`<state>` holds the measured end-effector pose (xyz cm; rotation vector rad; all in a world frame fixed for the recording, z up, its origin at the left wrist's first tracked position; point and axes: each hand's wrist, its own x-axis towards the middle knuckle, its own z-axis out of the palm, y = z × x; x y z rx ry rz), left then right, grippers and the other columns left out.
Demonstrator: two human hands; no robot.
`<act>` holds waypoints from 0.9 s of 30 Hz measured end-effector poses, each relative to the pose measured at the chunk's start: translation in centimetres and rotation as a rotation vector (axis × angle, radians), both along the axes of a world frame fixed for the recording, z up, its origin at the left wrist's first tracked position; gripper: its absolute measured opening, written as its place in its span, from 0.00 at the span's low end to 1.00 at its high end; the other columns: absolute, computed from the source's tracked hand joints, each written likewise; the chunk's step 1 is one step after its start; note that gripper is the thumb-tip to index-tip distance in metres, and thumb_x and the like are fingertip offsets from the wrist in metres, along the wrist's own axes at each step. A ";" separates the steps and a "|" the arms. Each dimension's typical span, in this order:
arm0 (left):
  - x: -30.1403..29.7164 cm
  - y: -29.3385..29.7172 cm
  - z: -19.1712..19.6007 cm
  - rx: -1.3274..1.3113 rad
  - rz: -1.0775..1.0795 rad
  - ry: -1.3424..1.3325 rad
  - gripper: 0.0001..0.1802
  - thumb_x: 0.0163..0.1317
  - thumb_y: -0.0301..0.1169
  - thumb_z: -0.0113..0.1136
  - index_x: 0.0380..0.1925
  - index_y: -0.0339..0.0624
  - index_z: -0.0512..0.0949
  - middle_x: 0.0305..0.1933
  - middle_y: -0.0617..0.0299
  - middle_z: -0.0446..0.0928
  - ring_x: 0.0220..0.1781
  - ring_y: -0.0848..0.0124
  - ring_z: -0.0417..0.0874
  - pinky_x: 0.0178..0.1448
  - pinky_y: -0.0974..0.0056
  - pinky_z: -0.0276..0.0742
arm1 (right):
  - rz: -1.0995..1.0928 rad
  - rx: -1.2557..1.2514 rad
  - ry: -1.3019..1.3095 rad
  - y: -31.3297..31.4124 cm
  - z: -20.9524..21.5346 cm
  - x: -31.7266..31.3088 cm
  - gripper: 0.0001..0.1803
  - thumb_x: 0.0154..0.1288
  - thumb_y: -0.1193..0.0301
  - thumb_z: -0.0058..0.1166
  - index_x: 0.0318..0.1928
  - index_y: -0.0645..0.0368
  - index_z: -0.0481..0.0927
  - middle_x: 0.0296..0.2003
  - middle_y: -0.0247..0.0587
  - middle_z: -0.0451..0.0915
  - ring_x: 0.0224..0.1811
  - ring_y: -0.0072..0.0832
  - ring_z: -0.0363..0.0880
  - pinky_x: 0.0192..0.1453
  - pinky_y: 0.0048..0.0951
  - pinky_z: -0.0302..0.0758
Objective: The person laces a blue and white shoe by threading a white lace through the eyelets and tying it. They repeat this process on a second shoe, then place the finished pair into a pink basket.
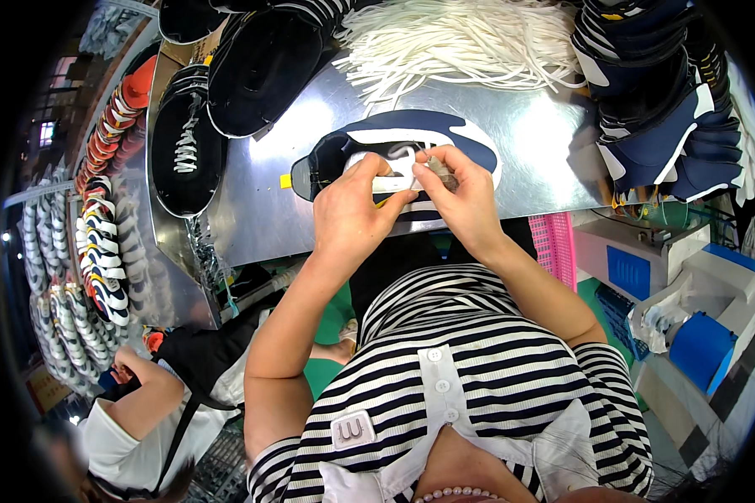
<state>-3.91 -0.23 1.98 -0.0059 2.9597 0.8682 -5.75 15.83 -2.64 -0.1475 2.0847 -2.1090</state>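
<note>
A navy and white shoe upper (470, 138) lies on its side on the metal table (285, 214) in front of me. My left hand (352, 210) is closed at its opening, with thumb and fingers bent round the white tongue (383, 184). Close beside it, my right hand (460, 194) pinches a white shoelace (404, 156) between thumb and forefinger over the eyelet area. The fingertips partly hide the lace and the eyelets. A small yellow tag (286, 181) shows beside the heel end of the upper.
Loose white laces (470, 42) are heaped at the far side. Stacked navy uppers (654, 126) stand far right; black uppers (184, 163) lie left. A pink basket (554, 247) and a white-blue machine (684, 293) are below right. Another person (147, 427) works at lower left.
</note>
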 end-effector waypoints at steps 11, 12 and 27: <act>-0.2 -0.4 -0.3 0.041 -0.025 0.037 0.20 0.50 0.45 0.74 0.36 0.43 0.82 0.30 0.56 0.83 0.28 0.58 0.84 0.34 0.58 0.77 | 0.183 0.218 0.039 3.3 1.2 2.8 0.08 0.72 0.72 0.51 0.43 0.64 0.71 0.28 0.45 0.84 0.29 0.36 0.85 0.35 0.32 0.77; -0.2 -0.3 -0.3 0.071 -0.043 0.038 0.19 0.50 0.43 0.73 0.36 0.42 0.82 0.31 0.55 0.83 0.29 0.57 0.84 0.34 0.58 0.77 | 0.189 0.231 0.052 3.4 0.7 2.7 0.08 0.72 0.72 0.52 0.43 0.64 0.71 0.28 0.44 0.84 0.29 0.36 0.85 0.35 0.32 0.77; 0.7 0.4 0.0 0.253 -0.182 0.118 0.14 0.55 0.29 0.72 0.39 0.35 0.81 0.36 0.54 0.83 0.37 0.65 0.85 0.44 0.65 0.78 | 0.159 0.292 0.049 4.0 1.4 2.6 0.07 0.70 0.71 0.53 0.40 0.63 0.74 0.25 0.44 0.83 0.28 0.40 0.84 0.33 0.36 0.76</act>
